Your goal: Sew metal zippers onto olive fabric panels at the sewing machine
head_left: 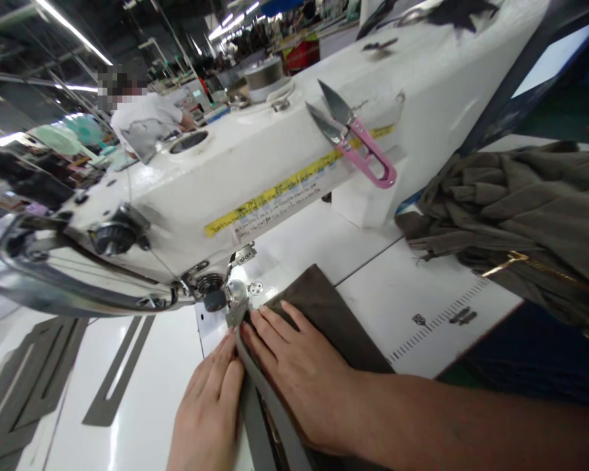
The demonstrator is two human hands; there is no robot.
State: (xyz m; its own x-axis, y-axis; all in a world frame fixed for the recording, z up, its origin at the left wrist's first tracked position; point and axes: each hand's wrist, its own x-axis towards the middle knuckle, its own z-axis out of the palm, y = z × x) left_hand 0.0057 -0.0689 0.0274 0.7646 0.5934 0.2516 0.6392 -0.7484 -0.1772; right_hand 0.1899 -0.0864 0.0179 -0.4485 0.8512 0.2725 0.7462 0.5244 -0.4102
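Observation:
A white sewing machine (275, 157) stretches across the view, its presser foot (235, 304) down near the middle. A brown-grey piece of fabric (324, 307) lies under the foot, with a grey strip (262, 386) running back toward me. My right hand (299, 373) lies flat on the fabric, fingers stretched out with their tips just behind the foot. My left hand (211, 412) rests beside it on the left, fingers together and pressed on the strip's edge.
Pink-handled thread snips (358, 137) rest on the machine's arm. A heap of olive-grey garments (520, 209) with a gold zipper lies at right. Grey cut pieces (112, 379) lie on the white table (422, 294) at left. Another person sits at a far station (142, 111).

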